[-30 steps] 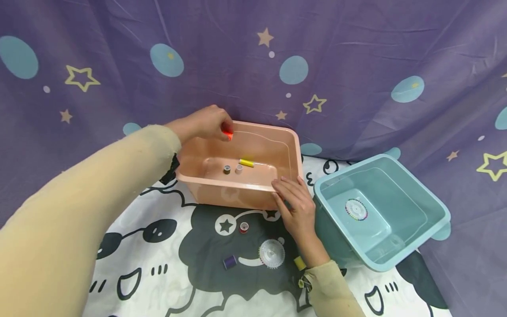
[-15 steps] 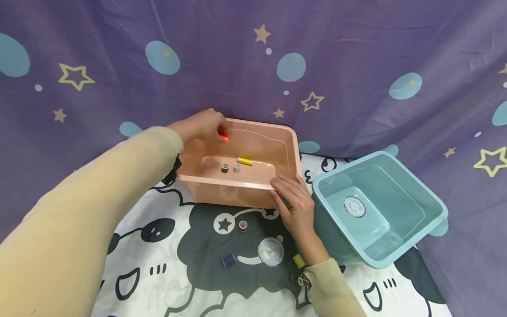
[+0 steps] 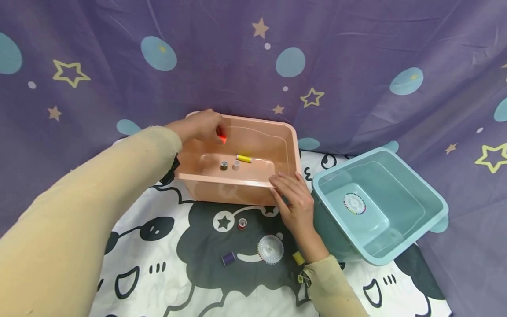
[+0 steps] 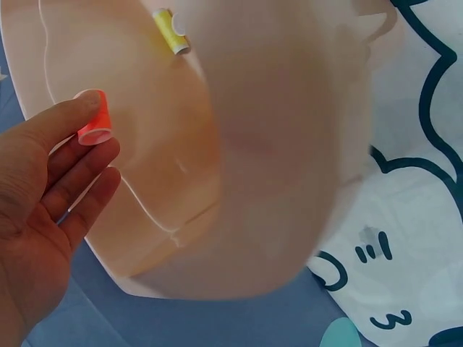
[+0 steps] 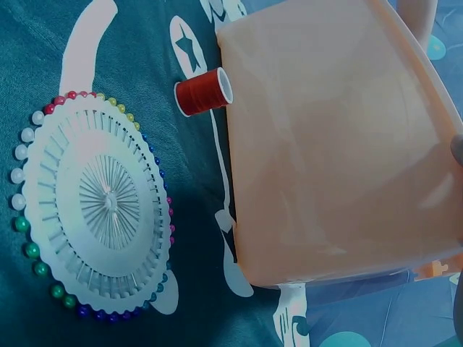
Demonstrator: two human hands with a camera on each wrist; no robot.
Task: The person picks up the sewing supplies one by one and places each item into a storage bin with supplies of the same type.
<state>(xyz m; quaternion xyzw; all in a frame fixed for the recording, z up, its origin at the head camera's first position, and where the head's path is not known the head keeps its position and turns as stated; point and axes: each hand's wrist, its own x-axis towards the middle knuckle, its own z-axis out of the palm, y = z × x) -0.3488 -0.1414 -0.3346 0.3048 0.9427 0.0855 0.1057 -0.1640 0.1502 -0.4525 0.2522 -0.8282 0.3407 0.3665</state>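
My left hand (image 3: pixel 203 125) pinches an orange-red thread spool (image 4: pixel 95 119) between thumb and fingers, over the left part of the peach bin (image 3: pixel 241 181). On that bin's floor lie a yellow spool (image 3: pixel 244 158), a whitish spool (image 3: pixel 236 165) and a dark one (image 3: pixel 224 165). My right hand (image 3: pixel 294 203) rests on the bin's front rim near its right corner, fingers laid over the edge. In front of the bin are a red spool (image 5: pixel 202 92), a purple spool (image 3: pixel 228 259) and a round pin wheel (image 5: pixel 108 202).
To the right stands a blue-green bin (image 3: pixel 344 229) with another pin wheel (image 3: pixel 354 203) inside. Beside my right wrist lies a yellow spool (image 3: pixel 299 258), with a small yellowish item (image 3: pixel 304 278) by the sleeve. A purple curtain (image 3: pixel 222 70) hangs behind.
My left hand, still pinching the orange-red spool, has shifted slightly left and down relative to the bin. My right hand stays on the rim. The whole head view has moved slightly.
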